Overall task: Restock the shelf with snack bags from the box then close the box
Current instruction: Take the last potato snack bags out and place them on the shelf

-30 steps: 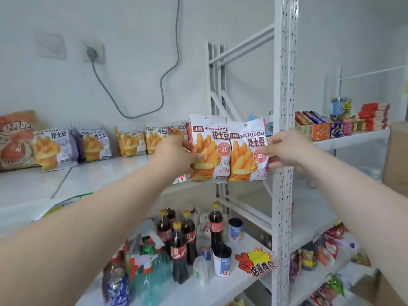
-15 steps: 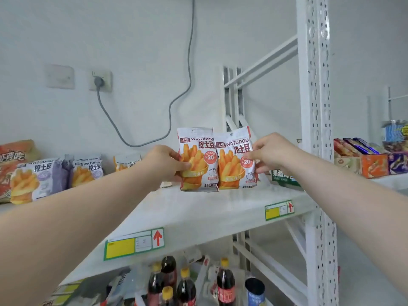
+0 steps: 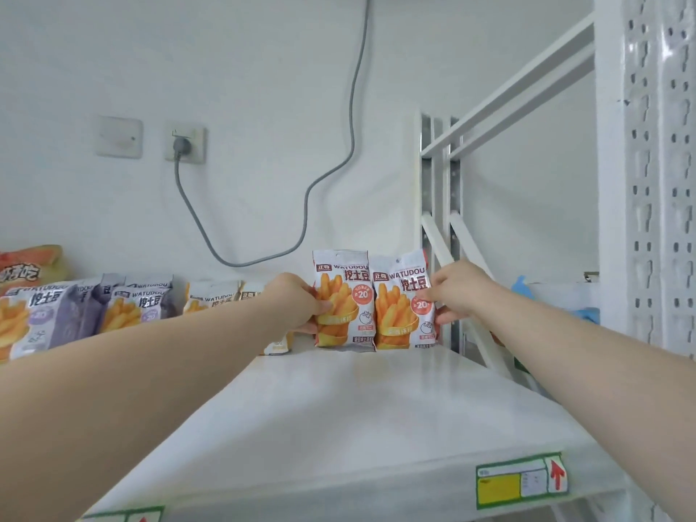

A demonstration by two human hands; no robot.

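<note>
Far left on the white shelf (image 3: 357,408), an orange bag (image 3: 26,265) leans at the back wall. In front of it, a row of purple-edged fries bags (image 3: 139,307) runs along the shelf's rear. Above the shelf's left half, a grey cable (image 3: 301,227) hangs from a wall socket (image 3: 186,145).

The left hand (image 3: 297,307) grips the left snack bag (image 3: 341,301) by its left edge. Its thumb lies across the printed front, and the other fingers are hidden behind the pack. The bag stands upright at the shelf's back, long axis vertical, top seal up and front facing the camera. Its bottom appears to rest on the board.

The right snack bag (image 3: 403,303) stands the same way just beside it, their edges meeting. The right hand (image 3: 457,292) pinches this bag's right edge between thumb and curled fingers.

At the shelf's right end rises a perforated white post (image 3: 647,182). A yellow-and-green price label (image 3: 521,480) sits on the shelf's front lip.
</note>
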